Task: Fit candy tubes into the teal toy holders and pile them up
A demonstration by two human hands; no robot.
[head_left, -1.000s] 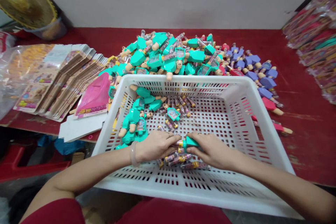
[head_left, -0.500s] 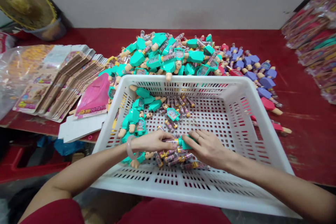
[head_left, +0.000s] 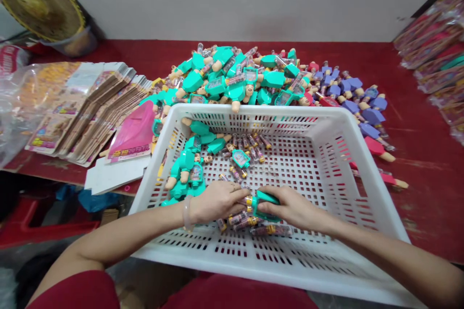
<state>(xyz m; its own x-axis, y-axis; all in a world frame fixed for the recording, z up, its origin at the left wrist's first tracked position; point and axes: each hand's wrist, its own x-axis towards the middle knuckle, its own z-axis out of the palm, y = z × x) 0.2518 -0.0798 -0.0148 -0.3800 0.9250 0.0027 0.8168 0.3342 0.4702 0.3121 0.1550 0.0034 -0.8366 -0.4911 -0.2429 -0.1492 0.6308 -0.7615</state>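
Over the white plastic basket (head_left: 319,270), my right hand (head_left: 290,205) is closed around a teal plastic toy (head_left: 264,205). My left hand (head_left: 219,200) pinches a small clear tube with a yellow end (head_left: 248,200), which meets the left end of the teal toy; whether the two are joined I cannot tell. Below my hands lie several similar tubes with dark contents (head_left: 246,222). More tubes and one teal toy (head_left: 240,158) rest in the middle of the basket. Several teal toys with beige knobs (head_left: 186,159) are heaped along its left side.
Behind the basket is a large pile of teal toys (head_left: 234,89), with purple ones (head_left: 373,116) and red ones (head_left: 377,148) to its right. Stacked printed cards (head_left: 97,111) and a pink bag (head_left: 132,128) lie left. Bagged items (head_left: 435,58) stand at the far right.
The teal toy has turned in my right hand, whose thumb now shows in front of it. My left hand has turned over slightly, its knuckles now upward. The view has shifted slightly.
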